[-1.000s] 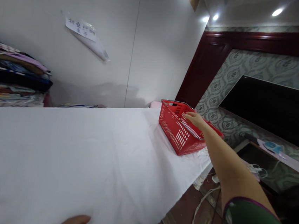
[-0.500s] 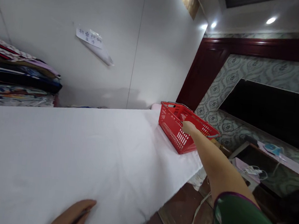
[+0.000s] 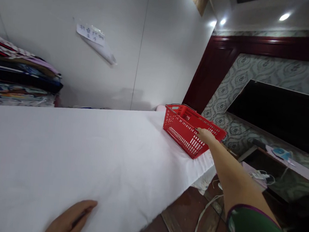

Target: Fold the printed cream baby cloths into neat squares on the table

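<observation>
A red plastic shopping basket (image 3: 180,130) with slotted walls stands on the far right part of the white cloth-covered table (image 3: 90,153). My right hand (image 3: 206,136) reaches out and is closed over the basket's near rim. At the bottom of the view my left hand (image 3: 72,217) rests low over the cloth. Its thumb and fingers are pressed together at the tips, with a dark strip between them; what it is, I cannot make out. The inside of the basket is partly hidden by its near wall.
Folded fabrics (image 3: 19,70) are stacked at the far left by a grey wall bearing a paper note (image 3: 90,34). Right of the table are a wall screen (image 3: 280,115), a shelf with a blue item (image 3: 281,153), and white cables (image 3: 201,219) on the floor.
My right hand has moved to the right along with the basket's near end, so the basket has turned slightly. My left hand has barely shifted; the view has tilted a little.
</observation>
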Demonstrator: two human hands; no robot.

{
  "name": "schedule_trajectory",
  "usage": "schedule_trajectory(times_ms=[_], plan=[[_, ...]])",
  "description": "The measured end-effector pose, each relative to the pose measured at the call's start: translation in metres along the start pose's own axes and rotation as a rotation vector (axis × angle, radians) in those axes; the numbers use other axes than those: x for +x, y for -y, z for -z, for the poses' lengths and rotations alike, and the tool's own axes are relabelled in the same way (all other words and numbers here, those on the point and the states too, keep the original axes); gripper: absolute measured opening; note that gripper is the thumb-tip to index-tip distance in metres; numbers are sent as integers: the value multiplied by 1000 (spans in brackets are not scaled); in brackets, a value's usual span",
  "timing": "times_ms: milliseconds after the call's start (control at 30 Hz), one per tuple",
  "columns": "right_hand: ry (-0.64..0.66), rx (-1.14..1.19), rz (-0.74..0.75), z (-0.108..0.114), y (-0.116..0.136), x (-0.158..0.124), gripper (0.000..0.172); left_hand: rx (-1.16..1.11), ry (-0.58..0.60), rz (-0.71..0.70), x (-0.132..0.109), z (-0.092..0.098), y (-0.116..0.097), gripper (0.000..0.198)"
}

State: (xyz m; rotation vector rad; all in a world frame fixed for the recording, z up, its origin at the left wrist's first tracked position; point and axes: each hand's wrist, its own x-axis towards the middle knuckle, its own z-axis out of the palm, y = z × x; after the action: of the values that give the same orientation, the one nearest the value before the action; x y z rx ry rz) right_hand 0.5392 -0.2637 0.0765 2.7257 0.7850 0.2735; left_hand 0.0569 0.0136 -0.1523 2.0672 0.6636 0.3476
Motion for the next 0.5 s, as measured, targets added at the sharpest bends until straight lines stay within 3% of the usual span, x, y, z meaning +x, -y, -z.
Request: schedule_trajectory(times_ms=[233, 300, 367, 433, 500], plan=[[-8, -1, -41, 4, -1, -9, 36, -27, 21, 20, 0, 3, -20, 30], [-63, 0, -62, 7, 6, -14, 42, -53, 36, 19, -1, 3, -29, 32], [-236, 14, -30, 6, 22, -20, 48, -107, 43, 16, -4, 3, -39, 32], [-462, 85, 105, -3, 51, -29, 48, -190, 33, 0, -7, 5, -49, 30], [-490, 250, 311, -21, 89, -43, 45, -220, 18, -27, -9, 11, -56, 28]])
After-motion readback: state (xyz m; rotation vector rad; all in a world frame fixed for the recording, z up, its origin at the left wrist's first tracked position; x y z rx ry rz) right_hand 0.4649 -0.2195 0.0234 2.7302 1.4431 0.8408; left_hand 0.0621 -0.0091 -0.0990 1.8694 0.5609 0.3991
